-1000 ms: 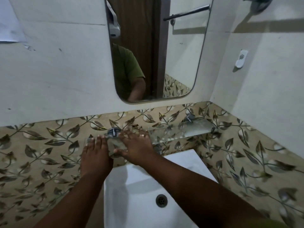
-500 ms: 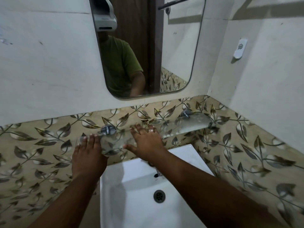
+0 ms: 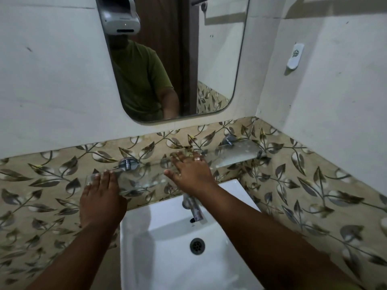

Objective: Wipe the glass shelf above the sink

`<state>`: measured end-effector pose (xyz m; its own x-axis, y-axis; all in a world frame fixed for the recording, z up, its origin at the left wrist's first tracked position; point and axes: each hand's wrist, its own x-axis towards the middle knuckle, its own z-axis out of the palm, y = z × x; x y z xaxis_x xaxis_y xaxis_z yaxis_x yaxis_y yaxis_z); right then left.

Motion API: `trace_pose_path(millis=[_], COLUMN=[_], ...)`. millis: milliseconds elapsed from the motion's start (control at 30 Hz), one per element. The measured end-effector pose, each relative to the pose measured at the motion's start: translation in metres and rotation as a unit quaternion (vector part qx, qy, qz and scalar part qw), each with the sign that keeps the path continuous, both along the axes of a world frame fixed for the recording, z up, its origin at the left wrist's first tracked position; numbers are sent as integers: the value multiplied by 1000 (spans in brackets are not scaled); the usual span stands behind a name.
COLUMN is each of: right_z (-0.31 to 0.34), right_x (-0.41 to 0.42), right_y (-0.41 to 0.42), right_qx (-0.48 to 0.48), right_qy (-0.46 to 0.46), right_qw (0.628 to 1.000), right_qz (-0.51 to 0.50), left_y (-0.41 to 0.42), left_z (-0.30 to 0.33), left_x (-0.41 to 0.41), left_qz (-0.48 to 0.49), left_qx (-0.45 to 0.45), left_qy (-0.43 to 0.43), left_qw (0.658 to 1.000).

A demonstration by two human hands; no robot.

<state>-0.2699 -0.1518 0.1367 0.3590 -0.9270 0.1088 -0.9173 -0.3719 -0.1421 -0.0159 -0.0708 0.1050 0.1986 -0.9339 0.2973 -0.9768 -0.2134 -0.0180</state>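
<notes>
A clear glass shelf (image 3: pixel 236 154) runs along the leaf-patterned tiles above the white sink (image 3: pixel 167 231), held by two chrome brackets (image 3: pixel 127 163). My left hand (image 3: pixel 100 195) lies flat over the shelf's left end, fingers together and stretched forward. My right hand (image 3: pixel 191 171) lies flat on the shelf near its middle, fingers spread, a ring on one finger. No cloth shows under either hand. The right part of the shelf carries pale smears.
A chrome tap (image 3: pixel 193 208) sticks out below my right wrist over the sink drain (image 3: pixel 197 245). A mirror (image 3: pixel 178 59) hangs above the shelf. The side wall on the right carries a small white holder (image 3: pixel 295 56).
My right hand has slid to the right along the shelf. My left hand stays at the left end. The camera has tipped down, and the tap has come into view.
</notes>
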Motion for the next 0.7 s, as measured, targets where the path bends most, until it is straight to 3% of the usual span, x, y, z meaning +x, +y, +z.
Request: trace_pose_path(millis=[267, 400, 600, 700], right_z=[-13, -7, -14, -8], right_x=[-24, -8, -25, -51], right_y=[3, -2, 0, -15], right_qx=[-84, -42, -51, -33], right_qy=[21, -18, 20, 37], right_qw=[996, 999, 998, 999], right_qz=[24, -4, 41, 12], left_y=[-2, -3, -3, -4], left_z=[-2, -1, 0, -2], left_x=[3, 0, -1, 0], left_qz=[2, 3, 10, 9], left_qx=[7, 11, 16, 12], left_qy=[-5, 1, -1, -3], left_qw=[1000, 1000, 1000, 1000])
